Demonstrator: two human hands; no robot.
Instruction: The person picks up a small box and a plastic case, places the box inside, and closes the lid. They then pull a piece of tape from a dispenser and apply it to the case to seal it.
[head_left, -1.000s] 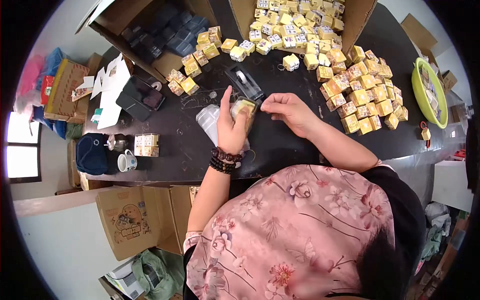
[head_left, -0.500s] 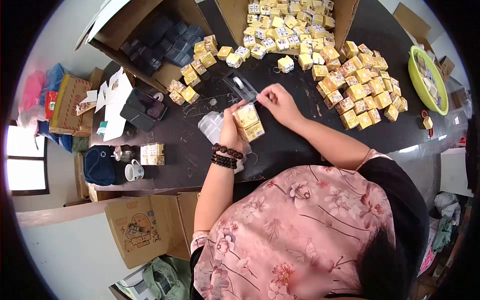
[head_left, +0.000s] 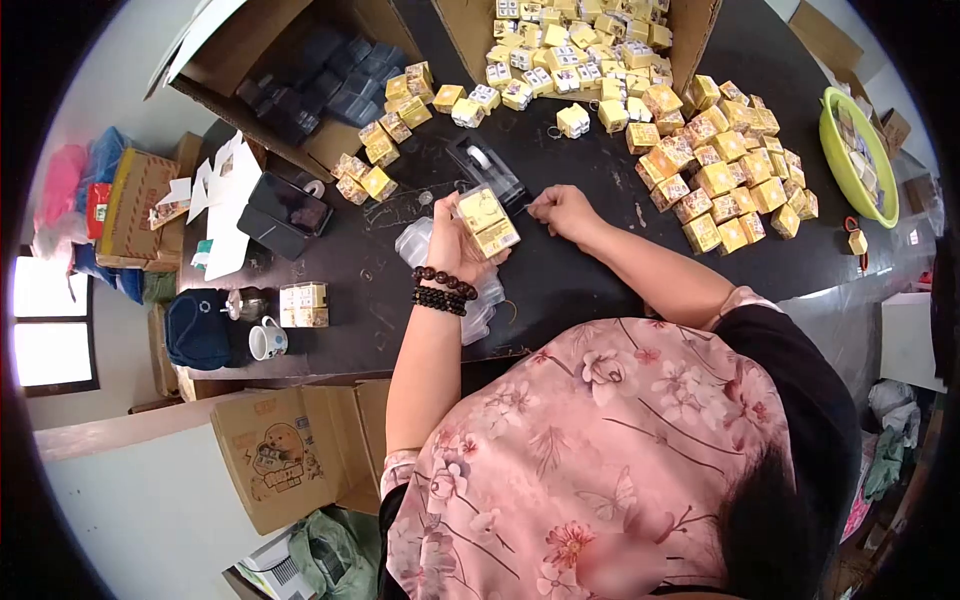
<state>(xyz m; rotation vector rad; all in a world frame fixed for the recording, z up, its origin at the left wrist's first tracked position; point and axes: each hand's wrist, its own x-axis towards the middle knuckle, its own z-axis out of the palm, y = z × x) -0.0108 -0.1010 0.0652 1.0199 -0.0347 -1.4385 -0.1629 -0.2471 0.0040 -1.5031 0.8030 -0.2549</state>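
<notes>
My left hand (head_left: 450, 243), with dark bead bracelets at the wrist, holds up a pack of small yellow boxes (head_left: 488, 222) in what looks like a clear case. Just right of it, my right hand (head_left: 566, 212) has its fingers pinched together at the front end of a black tape dispenser (head_left: 508, 183). Whatever is in that pinch is too small to make out. A white roll (head_left: 479, 157) sits in the dispenser. Under my left wrist lie clear plastic cases (head_left: 482, 312), partly hidden by the arm.
Loose yellow boxes (head_left: 715, 180) crowd the right side. A carton (head_left: 693, 45) full of yellow cubes stands behind; another carton (head_left: 215, 110) holds clear cases. A green basin (head_left: 829, 150) is far right. A phone (head_left: 287, 215), mug (head_left: 267, 340) and box stack (head_left: 303, 305) stand left.
My left hand has raised the pack slightly and turned it. My right hand has moved down and right, staying beside the dispenser's end, and the dispenser shows more fully.
</notes>
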